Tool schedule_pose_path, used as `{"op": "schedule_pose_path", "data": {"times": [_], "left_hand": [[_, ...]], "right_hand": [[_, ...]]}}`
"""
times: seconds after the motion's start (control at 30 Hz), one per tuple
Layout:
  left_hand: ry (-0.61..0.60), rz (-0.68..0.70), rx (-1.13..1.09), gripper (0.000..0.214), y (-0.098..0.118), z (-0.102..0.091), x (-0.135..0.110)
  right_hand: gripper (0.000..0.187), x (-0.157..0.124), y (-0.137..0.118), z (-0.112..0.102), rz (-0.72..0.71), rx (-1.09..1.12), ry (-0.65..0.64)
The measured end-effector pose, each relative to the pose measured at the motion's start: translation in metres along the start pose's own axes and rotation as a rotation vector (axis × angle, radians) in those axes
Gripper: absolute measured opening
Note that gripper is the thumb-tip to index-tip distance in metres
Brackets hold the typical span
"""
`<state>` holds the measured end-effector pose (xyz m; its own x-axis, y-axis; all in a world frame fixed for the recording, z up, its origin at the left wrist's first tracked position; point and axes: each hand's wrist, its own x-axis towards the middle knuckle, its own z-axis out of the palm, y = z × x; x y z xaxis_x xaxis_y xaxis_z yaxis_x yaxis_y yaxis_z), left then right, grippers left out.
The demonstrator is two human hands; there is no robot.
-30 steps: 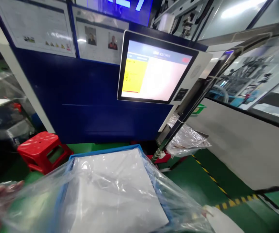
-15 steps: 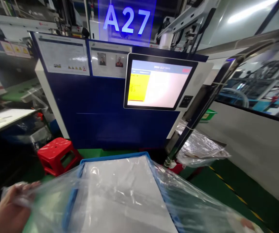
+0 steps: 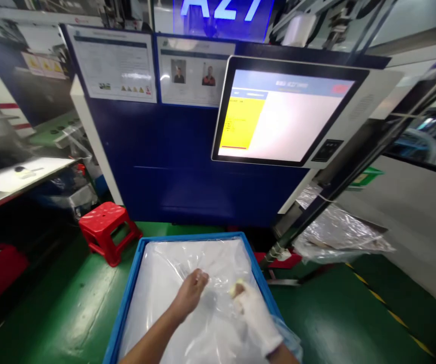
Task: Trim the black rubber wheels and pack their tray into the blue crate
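Observation:
A blue crate (image 3: 125, 298) stands before me, its white contents covered by a clear plastic bag (image 3: 206, 333). My bare left hand (image 3: 192, 294) is over the middle of the crate, its fingers closed on creased plastic. Just to its right is my right hand (image 3: 250, 309) in a white glove with bare fingertips. Its fingers are curled in on the plastic too, slightly smeared by motion. Folds run across the bag around both hands, and some of it hangs over the crate's right rim. What lies under the white layer is hidden.
Beyond the crate rises a dark blue machine panel (image 3: 176, 151) with a lit screen (image 3: 282, 116). A red stool (image 3: 107, 227) stands left on the green floor. At right are a slanted metal post (image 3: 327, 202) and a plastic-wrapped stack (image 3: 339, 232). A worktable (image 3: 20, 177) is at far left.
Both hands have come in from the far left and right to the crate's middle. The plastic stretched out sideways now lies gathered over the white contents. The view has tilted down.

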<state>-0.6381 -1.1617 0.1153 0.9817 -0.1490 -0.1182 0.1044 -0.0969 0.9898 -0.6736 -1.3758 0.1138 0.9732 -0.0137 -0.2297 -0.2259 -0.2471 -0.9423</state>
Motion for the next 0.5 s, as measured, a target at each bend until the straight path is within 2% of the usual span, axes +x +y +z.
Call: {"op": "schedule_pose_path", "data": {"times": [0.03,0.1,0.2,0.3,0.4,0.5], "left_hand": [[-0.117,-0.038,0.021,0.035,-0.011,0.02,0.011],[-0.335,-0.083,0.035,0.039,-0.028,0.039,0.026],[-0.6,-0.068,0.004,0.056,-0.044,0.032,0.036],[-0.796,-0.076,-0.021,0.054,-0.059,0.023,0.039],[-0.856,-0.082,-0.056,0.042,-0.079,0.027,0.039],[-0.771,-0.021,-0.074,0.043,-0.094,0.032,0.037]], "right_hand": [[0.033,0.002,0.003,0.019,0.017,-0.017,-0.045],[0.027,0.006,0.006,0.039,-0.031,-0.07,-0.112],[0.013,0.015,0.004,0.041,-0.158,-0.189,-0.117],[0.014,0.029,0.005,0.046,-0.143,-0.289,-0.05],[0.013,0.042,0.011,0.058,-0.058,-0.368,-0.029],[0.009,0.052,0.016,0.057,-0.01,-0.402,-0.134]]}}
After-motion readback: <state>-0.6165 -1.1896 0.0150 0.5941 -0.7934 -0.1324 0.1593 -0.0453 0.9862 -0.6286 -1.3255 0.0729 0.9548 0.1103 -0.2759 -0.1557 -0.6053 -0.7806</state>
